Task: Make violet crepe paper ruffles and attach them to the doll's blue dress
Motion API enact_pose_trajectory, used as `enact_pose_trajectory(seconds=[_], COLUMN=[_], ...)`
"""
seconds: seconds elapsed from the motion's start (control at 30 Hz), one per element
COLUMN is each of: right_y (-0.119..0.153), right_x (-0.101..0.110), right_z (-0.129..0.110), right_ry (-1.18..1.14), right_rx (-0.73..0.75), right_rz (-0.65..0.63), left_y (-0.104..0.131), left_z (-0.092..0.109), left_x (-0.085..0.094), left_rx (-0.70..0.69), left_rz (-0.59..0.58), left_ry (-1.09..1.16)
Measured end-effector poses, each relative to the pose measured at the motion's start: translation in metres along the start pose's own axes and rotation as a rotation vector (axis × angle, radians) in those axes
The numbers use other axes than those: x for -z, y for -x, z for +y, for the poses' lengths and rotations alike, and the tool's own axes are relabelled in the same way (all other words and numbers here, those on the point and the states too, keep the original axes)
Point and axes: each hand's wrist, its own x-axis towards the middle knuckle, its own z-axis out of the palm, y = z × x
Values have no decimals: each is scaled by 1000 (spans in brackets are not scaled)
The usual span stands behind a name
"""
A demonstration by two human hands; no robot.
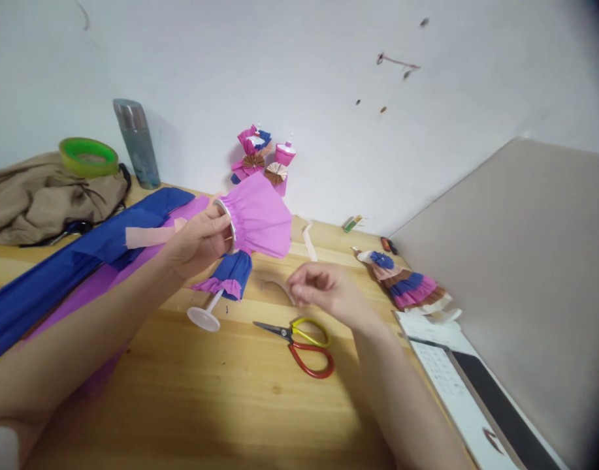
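My left hand (204, 238) is closed around a pale ring (232, 230), perhaps a tape roll, lying against the gathered end of a flared pink-purple crepe paper skirt (260, 212). Just below it, a small blue and pink paper skirt (234, 271) surrounds a white stand with a round base (204, 319). To the right, my right hand (321, 290) pinches a thin, blurred pale strip (278, 284) between thumb and fingers. Under that hand a pair of scissors (292, 334) with one yellow and one red handle lies with its blades closed or nearly so.
Long blue (91, 258) and purple crepe paper lies at left, beside a brown cloth (34, 196), a green tape roll (88, 156) and a bottle (138, 145). Paper-decorated figures (253, 156) stand by the wall. A layered paper dress (409, 284) and a white box (451, 385) occupy the right.
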Motion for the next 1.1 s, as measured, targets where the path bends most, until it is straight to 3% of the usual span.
enact_pose_trajectory(seconds=[0.1,0.17,0.4,0.6,0.8,0.93,1.1], right_y=[19,37,87,83,73,72,63], right_x=[4,1,-13,-12,-16,-13,-3], right_z=[5,14,53,61,66,67,67], right_ry=[505,731,778,800,922,776,72], right_rx=[-121,-161,-180,-186,-61,-2,-20], right_rz=[-300,-381,-196,-178,-212,-247,-147], left_y=[-4,-7,-6,-6,-17,-29,-43], left_z=[2,0,-8,-5,-5,-2,0], left_x=[2,4,9,-3,-25,-45,-55], left_rx=[-44,-59,-15,-10,4,13,-11], left_rz=[-22,-17,61,155,222,230,234], left_ry=[-57,-49,-35,1,30,79,177])
